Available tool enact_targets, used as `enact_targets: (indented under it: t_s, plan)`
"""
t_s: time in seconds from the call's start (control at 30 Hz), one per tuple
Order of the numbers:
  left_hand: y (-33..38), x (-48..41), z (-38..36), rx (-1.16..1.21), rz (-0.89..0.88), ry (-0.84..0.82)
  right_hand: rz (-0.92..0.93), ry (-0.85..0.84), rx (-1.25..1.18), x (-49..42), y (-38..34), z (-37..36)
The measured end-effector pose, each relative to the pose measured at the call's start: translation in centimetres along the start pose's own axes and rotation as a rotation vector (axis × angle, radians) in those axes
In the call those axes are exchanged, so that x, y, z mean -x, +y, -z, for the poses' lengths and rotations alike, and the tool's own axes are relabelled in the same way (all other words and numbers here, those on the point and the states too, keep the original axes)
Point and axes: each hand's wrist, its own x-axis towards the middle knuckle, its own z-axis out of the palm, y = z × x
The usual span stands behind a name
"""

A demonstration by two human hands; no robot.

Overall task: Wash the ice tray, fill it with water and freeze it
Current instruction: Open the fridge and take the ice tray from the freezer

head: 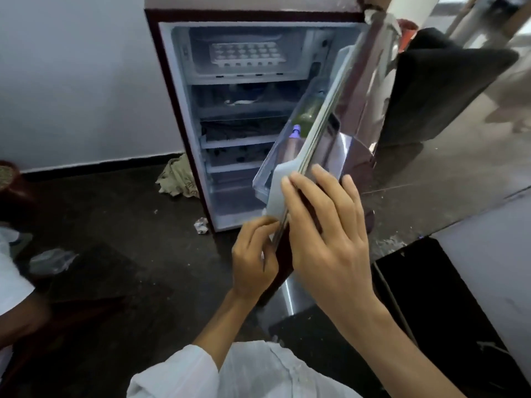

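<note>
While the small maroon single-door fridge [165, 81] stood open on the dark floor [129, 239], its glossy maroon door [359, 96] was swung out toward the person, nearly edge-on to the camera. The right hand [327, 234] lay flat over the door's lower edge, fingers straight and spread, its grip open. Just beside it, the left hand [254, 262] curled its fingers round the door's white inner edge, its grip closed on the door. The white plastic ice tray [247, 54] with round pockets sat in the freezer compartment [293, 44] at the fridge's top, near the compartment's front edge, well apart from both hands. A green bottle [309, 112] and a purple-capped bottle [296, 133] stood in the door's clear shelf [275, 156]. A crumpled scrap of white paper [202, 225] lay on the floor near the fridge's bottom front corner.
</note>
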Motion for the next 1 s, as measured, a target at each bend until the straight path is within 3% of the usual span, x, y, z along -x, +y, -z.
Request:
enact_targets:
  t_s: [0.17,0.3,0.53,0.77,1.0]
  plan:
    - [2.8,-1.4,-2.3,0.177,-0.199,-0.119,-0.140,0.027,0.159,2.6,2.0,2.4]
    - [4.8,-2.3,-4.7,0.154,-0.380,-0.232,-0.307,0.033,0.296,4.1,2.8,3.7]
    - [9.0,-5.3,-9.3,0.164,-0.608,-0.427,-0.585,-0.145,0.634,5.6,5.1,5.8]
    - [12.6,-6.8,-14.2,-0.021,-0.805,-0.665,-0.889,-0.241,0.662,5.7,9.5,6.5]
    - [16.0,-8.2,-19.7,-0.198,-0.873,-0.862,-1.027,-0.146,0.561,5.4,16.6,7.3]
